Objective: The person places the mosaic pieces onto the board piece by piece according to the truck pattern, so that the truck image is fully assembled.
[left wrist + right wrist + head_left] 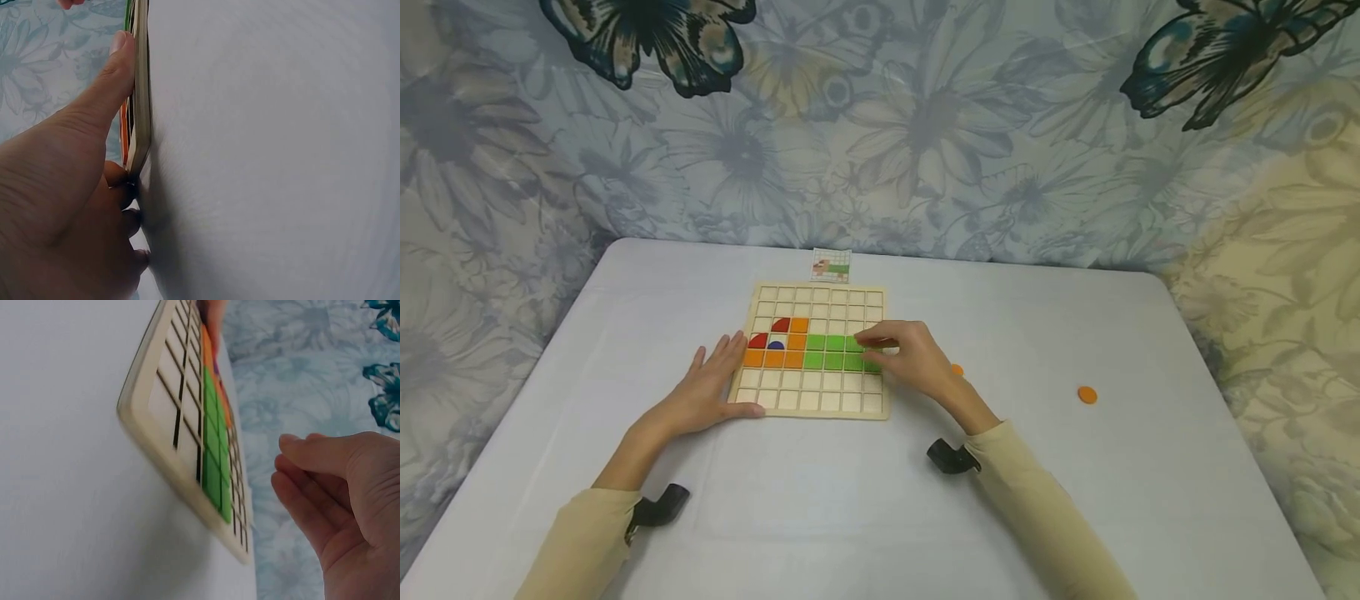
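A wooden grid board (pixel 811 401) lies on the table with colored tiles in its cells. Orange tiles (pixel 773 359) form an L on its left, and several green tiles (pixel 834 360) fill two rows to the right. Two red curved tiles (pixel 758 341) and a blue half-round piece (pixel 777 345) sit among the orange. My left hand (pixel 706 398) rests at the board's left side, fingers extended along the edge, thumb (pixel 112 78) at the near corner. Over the right end of the green rows is my right hand (pixel 910 358), fingers loosely bent and nothing visible between them and the thumb.
A small card (pixel 831 266) with a printed grid picture lies just behind the board. To the right on the white table (pixel 820 517) is an orange disc (pixel 1087 395); another orange piece (pixel 957 370) shows partly behind my right wrist. A patterned cloth stands behind the table.
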A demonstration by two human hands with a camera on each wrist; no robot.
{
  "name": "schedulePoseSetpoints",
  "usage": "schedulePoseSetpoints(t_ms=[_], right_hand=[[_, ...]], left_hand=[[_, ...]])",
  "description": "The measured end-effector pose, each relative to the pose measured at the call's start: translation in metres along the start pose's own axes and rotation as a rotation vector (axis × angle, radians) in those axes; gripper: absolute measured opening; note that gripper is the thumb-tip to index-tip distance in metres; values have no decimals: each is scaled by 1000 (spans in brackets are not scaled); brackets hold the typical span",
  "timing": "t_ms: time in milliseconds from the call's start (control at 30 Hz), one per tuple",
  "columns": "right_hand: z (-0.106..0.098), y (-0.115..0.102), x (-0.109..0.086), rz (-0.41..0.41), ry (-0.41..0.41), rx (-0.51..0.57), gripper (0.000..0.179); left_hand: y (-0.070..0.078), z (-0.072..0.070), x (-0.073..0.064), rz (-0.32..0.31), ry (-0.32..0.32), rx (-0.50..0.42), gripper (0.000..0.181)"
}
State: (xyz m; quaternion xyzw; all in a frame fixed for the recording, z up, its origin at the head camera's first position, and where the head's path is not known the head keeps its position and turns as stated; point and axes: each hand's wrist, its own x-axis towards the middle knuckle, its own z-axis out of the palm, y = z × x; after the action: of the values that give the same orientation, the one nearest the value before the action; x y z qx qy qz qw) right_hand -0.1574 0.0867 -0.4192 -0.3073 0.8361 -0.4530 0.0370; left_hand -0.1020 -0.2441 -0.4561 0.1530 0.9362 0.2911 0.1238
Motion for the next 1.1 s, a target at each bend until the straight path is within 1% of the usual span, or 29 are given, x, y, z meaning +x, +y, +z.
schedulePoseSetpoints(t_ms=[100, 233, 367, 533, 633, 800, 900, 1000, 1100], right_hand=[[-5, 3, -3, 3, 17, -22, 26], [-13, 11, -12, 13, 24, -53, 26], [-20, 18, -21, 42, 50, -77, 25], [-34, 27, -33, 67, 84, -107, 26], [-42, 31, -41, 78, 97, -125, 26], [-52, 39, -58, 112, 104, -157, 26], [-57, 44, -67, 119, 104, -160, 26], [-59, 51, -75, 110, 115, -168, 26], [-62, 54, -81, 132, 116, -180, 26]], left_hand=[[-1, -4, -3, -7, 2, 0, 120], [-1, -3, -3, -13, -8, 7, 120], [-2, -2, -4, -14, -8, -1, 120], [-2, -1, -2, -4, -2, -4, 121], [-2, -2, -1, -10, -7, 1, 122], [-3, -2, 0, -23, -22, 6, 123], [-4, -3, 0, -29, -22, 9, 123], [-4, -2, 0, -32, -24, 7, 123], [-3, -3, -1, -26, -19, 5, 123]])
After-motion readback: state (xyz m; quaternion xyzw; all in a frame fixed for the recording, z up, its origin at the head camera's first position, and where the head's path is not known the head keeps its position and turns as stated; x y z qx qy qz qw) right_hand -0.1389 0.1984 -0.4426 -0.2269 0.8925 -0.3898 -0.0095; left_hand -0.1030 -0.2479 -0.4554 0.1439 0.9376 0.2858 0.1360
